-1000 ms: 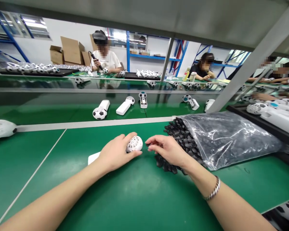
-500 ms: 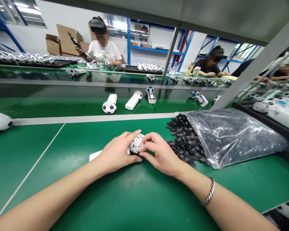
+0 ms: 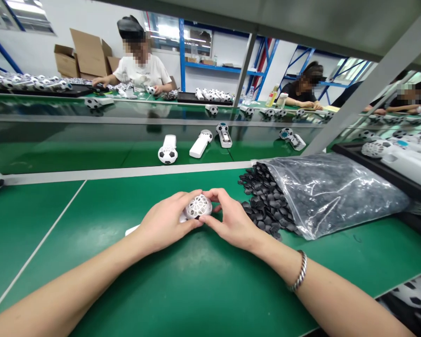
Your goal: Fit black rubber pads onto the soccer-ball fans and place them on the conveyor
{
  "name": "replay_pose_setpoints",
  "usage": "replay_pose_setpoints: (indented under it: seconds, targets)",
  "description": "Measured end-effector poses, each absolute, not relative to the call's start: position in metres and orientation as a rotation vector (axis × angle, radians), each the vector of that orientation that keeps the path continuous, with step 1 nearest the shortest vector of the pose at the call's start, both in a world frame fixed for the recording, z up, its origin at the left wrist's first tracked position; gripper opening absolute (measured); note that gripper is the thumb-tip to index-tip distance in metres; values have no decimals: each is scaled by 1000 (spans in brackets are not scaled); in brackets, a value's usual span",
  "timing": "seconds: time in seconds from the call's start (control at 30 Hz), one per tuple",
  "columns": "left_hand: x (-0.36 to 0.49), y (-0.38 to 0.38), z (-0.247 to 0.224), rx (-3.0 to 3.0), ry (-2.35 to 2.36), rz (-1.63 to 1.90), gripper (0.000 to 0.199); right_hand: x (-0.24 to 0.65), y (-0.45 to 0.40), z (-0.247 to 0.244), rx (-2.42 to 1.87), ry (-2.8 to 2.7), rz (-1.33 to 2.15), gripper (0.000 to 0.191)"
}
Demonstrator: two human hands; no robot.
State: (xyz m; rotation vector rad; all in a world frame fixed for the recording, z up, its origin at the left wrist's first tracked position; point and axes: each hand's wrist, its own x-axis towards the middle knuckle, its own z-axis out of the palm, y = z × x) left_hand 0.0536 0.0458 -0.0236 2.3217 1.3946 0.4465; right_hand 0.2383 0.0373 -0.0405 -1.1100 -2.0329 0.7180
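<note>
Between my hands is a white handheld fan with a round, football-like lattice head. Its white handle pokes out from behind my left wrist, mostly hidden. My left hand wraps the left side of the head, thumb at the near edge. From the other side, my right hand grips the head with its thumb at the lower front and fingers at the back. A dark patch shows along the head's lower rim. To the right of my right hand lies a heap of small black plastic pieces, spilling from a clear plastic bag.
Beyond the pale strip, several football-headed fans lie on a glossy green conveyor. A black tray of white fans stands at the right, by a slanted metal post. Co-workers sit across the line.
My right hand has gone from pinching the head's right side to wrapping around it. The fans on the conveyor have shifted right. A co-worker opposite has lowered a dark object to the table.
</note>
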Motion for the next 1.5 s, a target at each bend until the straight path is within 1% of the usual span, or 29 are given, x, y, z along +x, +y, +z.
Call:
replay_pose_setpoints:
  seconds: [0.1, 0.2, 0.27, 0.33, 0.53, 0.57, 0.7, 0.8, 0.87, 0.93, 1.0, 1.03, 1.1, 1.27, 1.37, 1.43, 1.5]
  targets:
    - [54, 45, -24, 2340, 1426, 456, 55, 249, 43, -31, -1122, -2069, 676, 30]
    - [54, 46, -23, 2286, 1476, 421, 62, 272, 54, -20, -1377, -2161, 483, 14]
    - [54, 47, -21, 2236, 1487, 391, 64, 287, 61, -17, -1676, -2227, 324, 11]
    - [54, 48, -20, 2221, 1459, 384, 60, 297, 66, -18, -1894, -2274, 244, 11]
    - [51, 52, -26, 2380, 1355, 439, 54, 289, 64, -20, -1988, -2372, 144, 4]
    - [49, 53, -27, 2422, 1333, 450, 55, 285, 61, -18, -2005, -2377, 110, 5]
    - [46, 55, -30, 2475, 1291, 446, 62, 273, 50, -11, -2059, -2374, 8, 21]
    - [46, 57, -31, 2486, 1307, 426, 65, 273, 47, -9, -1909, -2351, 65, 21]
    - [46, 59, -31, 2521, 1338, 435, 66, 273, 45, -8, -1646, -2279, 316, 16]
    - [45, 60, -32, 2554, 1363, 442, 67, 269, 42, -8, -1390, -2152, 667, 10]
    - [45, 60, -32, 2557, 1361, 429, 67, 264, 38, -8, -1260, -2066, 872, 6]
    - [45, 60, -32, 2545, 1355, 421, 67, 262, 36, -8, -1218, -2060, 879, 5]
    - [45, 58, -30, 2507, 1341, 416, 66, 257, 35, -10, -1138, -2121, 766, 3]
    - [51, 53, -28, 2422, 1379, 485, 74, 252, 37, -18, -1014, -2329, 459, 9]
    - [55, 51, -29, 2385, 1443, 546, 70, 252, 38, -22, -961, -2369, 334, 10]
    - [57, 50, -31, 2375, 1464, 588, 65, 250, 39, -25, -956, -2296, 344, 8]
    - [59, 50, -32, 2377, 1452, 616, 60, 247, 40, -31, -982, -2175, 463, 14]
